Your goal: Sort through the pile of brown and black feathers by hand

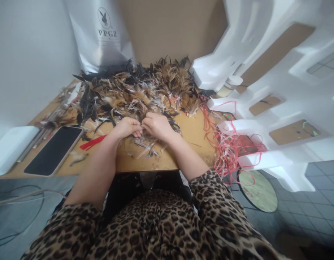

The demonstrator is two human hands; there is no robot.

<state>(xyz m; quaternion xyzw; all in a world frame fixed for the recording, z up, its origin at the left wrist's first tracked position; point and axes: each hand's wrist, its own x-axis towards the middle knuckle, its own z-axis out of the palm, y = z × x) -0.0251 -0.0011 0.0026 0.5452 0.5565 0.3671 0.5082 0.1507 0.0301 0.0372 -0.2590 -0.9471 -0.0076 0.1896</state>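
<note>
My left hand (128, 128) and my right hand (157, 125) meet fingertip to fingertip just above the front of the table. Both are closed in a pinch, and whatever is between the fingers is too small to make out. Behind them spreads a large heap of brown and black feathers (139, 95). Loose feather scraps and pale quills (148, 148) lie right under and in front of my hands. A flat red strip (93, 142) rests beside my left forearm.
A smartphone (54, 150) and a white box (13, 148) lie at the left. Tangled pink ribbon (228, 151) hangs over the table's right edge, by white foam packing (286, 108). A silver bag (102, 39) stands at the back; a round stool (259, 189) is lower right.
</note>
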